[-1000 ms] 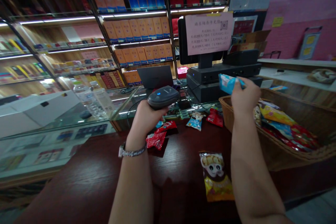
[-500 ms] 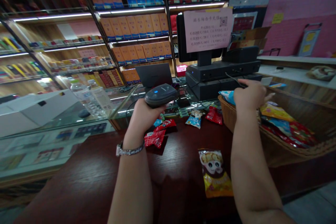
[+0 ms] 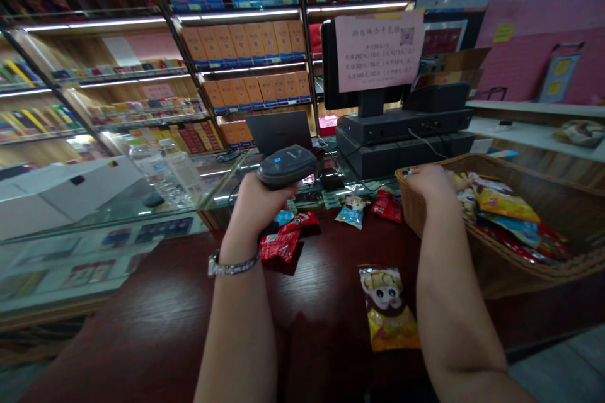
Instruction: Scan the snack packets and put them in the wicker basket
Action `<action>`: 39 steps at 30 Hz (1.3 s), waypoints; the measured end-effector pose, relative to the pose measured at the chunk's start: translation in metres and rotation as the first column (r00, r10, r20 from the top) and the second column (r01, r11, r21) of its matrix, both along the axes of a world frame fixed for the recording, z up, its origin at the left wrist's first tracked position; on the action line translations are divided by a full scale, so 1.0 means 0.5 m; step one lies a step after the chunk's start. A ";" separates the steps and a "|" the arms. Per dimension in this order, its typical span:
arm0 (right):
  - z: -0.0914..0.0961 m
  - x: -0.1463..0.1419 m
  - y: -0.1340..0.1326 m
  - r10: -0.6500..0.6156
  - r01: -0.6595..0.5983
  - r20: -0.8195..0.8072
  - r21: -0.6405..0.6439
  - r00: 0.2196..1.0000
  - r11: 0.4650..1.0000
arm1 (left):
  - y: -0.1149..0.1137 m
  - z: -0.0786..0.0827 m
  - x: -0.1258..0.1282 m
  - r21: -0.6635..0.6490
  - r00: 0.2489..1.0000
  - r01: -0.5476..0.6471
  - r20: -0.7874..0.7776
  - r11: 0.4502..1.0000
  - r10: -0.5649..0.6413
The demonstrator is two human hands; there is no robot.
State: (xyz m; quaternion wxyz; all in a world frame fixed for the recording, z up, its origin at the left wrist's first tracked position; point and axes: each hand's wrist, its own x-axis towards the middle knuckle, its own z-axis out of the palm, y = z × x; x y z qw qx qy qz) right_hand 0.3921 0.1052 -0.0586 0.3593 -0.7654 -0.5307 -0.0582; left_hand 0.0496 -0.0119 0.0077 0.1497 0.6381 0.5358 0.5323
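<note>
My left hand (image 3: 258, 208) is wrapped round a dark handheld barcode scanner (image 3: 287, 165), held above the counter. My right hand (image 3: 435, 184) reaches down into the left end of a wicker basket (image 3: 407, 201); its fingertips are hidden, so whether they grip anything does not show. Beside it in the basket lie several snack packets, with a yellow snack packet (image 3: 508, 203) on top. Below the scanner lie red snack packets (image 3: 280, 245). A blue-and-white snack packet (image 3: 351, 212) and a red snack packet (image 3: 387, 206) lie farther back. Nearer me rests a yellow-and-brown snack packet (image 3: 388, 308).
A monitor with a paper sign (image 3: 379, 50) stands on a black register base (image 3: 368, 154) behind the packets. To the left, plastic bottles (image 3: 163, 173) and a white box (image 3: 66, 192) stand on a glass display case (image 3: 94, 264). Stocked shelves line the back.
My right hand has moved down and slightly left, from above the basket into its left end. The blue packet by that hand is now mostly out of sight. The scanner has barely shifted.
</note>
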 end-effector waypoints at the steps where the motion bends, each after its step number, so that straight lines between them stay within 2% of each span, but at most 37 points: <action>1: 0.007 -0.005 -0.006 -0.004 0.005 0.008 -0.034 1.000 0.999 | 0.001 -0.001 -0.001 -0.003 1.000 -0.006 -0.004 1.000 0.006; 3: 0.027 -0.023 -0.023 -0.001 0.002 0.036 -0.033 0.999 0.999 | 0.001 -0.001 -0.002 -0.009 1.000 -0.015 -0.008 1.000 0.015; 4: 0.038 -0.036 -0.032 0.069 -0.071 0.079 0.028 0.995 0.997 | 0.001 -0.001 -0.002 -0.007 1.000 -0.017 -0.007 1.000 0.017; 5: 0.047 -0.051 -0.039 0.182 -0.192 0.120 0.079 0.976 0.978 | 0.001 0.000 -0.001 -0.005 1.000 -0.016 -0.006 1.000 0.016; 6: 0.053 -0.067 -0.045 0.326 -0.338 0.134 0.084 0.936 0.937 | 0.001 0.000 -0.001 -0.005 1.000 -0.015 -0.010 1.000 0.015; 7: 0.056 -0.085 -0.047 0.480 -0.486 0.106 0.035 0.871 0.874 | 0.001 0.001 0.000 -0.006 1.000 -0.015 -0.018 1.000 0.015; 9: 0.048 -0.121 -0.044 0.700 -0.700 -0.074 -0.175 0.711 0.692 | 0.002 0.001 0.000 -0.010 0.999 -0.019 -0.032 1.000 0.019; 10: 0.039 -0.138 -0.040 0.728 -0.745 -0.196 -0.314 0.657 0.588 | 0.003 0.000 0.000 -0.013 0.999 -0.021 -0.037 1.000 0.021; 12: 0.011 -0.168 -0.029 0.656 -0.750 -0.417 -0.548 0.629 0.371 | 0.005 -0.002 -0.001 -0.013 0.999 -0.022 -0.028 1.000 0.021; 13: -0.006 -0.180 -0.023 0.596 -0.742 -0.501 -0.617 0.628 0.263 | 0.006 -0.002 -0.002 -0.015 1.000 -0.020 -0.019 1.000 0.020; 16: -0.055 -0.207 -0.012 0.448 -0.727 -0.657 -0.687 0.606 -0.024 | 0.004 -0.002 0.000 -0.026 1.000 -0.016 -0.012 1.000 0.016; 18: -0.082 -0.218 -0.007 0.429 -0.673 -0.682 -0.712 0.592 -0.203 | 0.001 0.001 0.003 -0.039 0.999 -0.020 -0.030 0.999 0.019; 19: -0.092 -0.222 -0.005 0.435 -0.639 -0.683 -0.720 0.586 -0.271 | -0.001 0.003 0.006 -0.047 0.999 -0.021 -0.038 0.999 0.020; 21: -0.107 -0.226 -0.003 0.451 -0.592 -0.686 -0.724 0.571 -0.353 | -0.003 0.004 0.009 -0.067 0.999 -0.013 -0.047 0.998 0.010; 24: -0.119 -0.226 -0.004 0.474 -0.585 -0.701 -0.710 0.533 -0.392 | -0.001 0.003 0.009 -0.122 0.994 0.040 -0.099 0.992 -0.052; 27: -0.130 -0.222 -0.012 0.513 -0.558 -0.690 -0.720 0.511 -0.412 | 0.003 -0.001 0.001 -0.273 0.939 0.156 -0.258 0.949 -0.228; 31: -0.154 -0.212 -0.025 0.573 -0.534 -0.631 -0.766 0.522 -0.357 | 0.006 -0.004 -0.001 -0.511 0.801 0.292 -0.332 0.808 -0.499; 34: -0.152 -0.200 -0.026 0.569 -0.585 -0.653 -0.739 0.499 -0.335 | 0.006 -0.004 0.005 -0.581 0.747 0.317 -0.335 0.750 -0.574; 37: -0.116 -0.188 -0.016 0.595 -0.713 -0.689 -0.652 0.414 -0.258 | 0.007 -0.004 0.006 -0.578 0.735 0.351 -0.318 0.736 -0.599; 39: -0.078 -0.181 -0.004 0.649 -0.823 -0.678 -0.551 0.344 -0.139 | 0.007 -0.005 0.000 -0.571 0.740 0.378 -0.287 0.729 -0.609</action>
